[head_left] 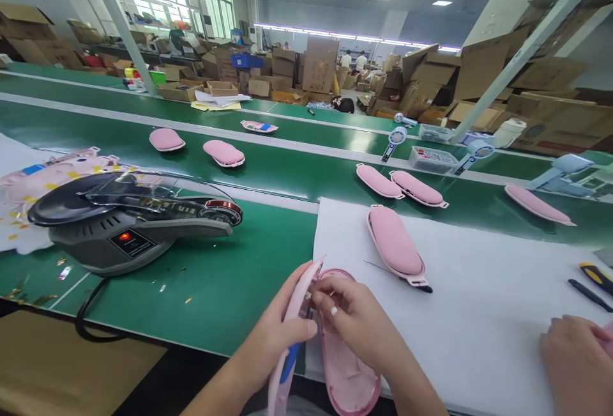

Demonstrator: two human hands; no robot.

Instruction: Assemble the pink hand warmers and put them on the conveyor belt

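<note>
We have a pink case opened in two over the near edge of the bench [268, 262], and the step in hand looks to be work on the fittings inside it. Our left hand [272, 326] pinches the upright shell half [299, 294] between thumb and fingers, its inner side turned towards the right hand, with a blue piece [290, 363] showing below the thumb. Our right hand [354, 320] reaches over the lower shell half [352, 374], fingertips drawn together beside a small pale part at the upright half's inner face; we cannot tell whether that grip has closed on the part or only touches it. The lower half lies open side up beneath the right hand, partly on the white sheet [469, 320]. As we judge it, the next move calls for a steady left hold and small, careful fingertip work, with no tug on whatever joins the two halves near the top, which our fingers hide. Just beyond lies a closed pink case [396, 240], a thin tool apparently under it; the grey machine [134, 237] stands to our left, and a co-worker's hand [572, 355] rests at the right, well apart from ours.
</note>
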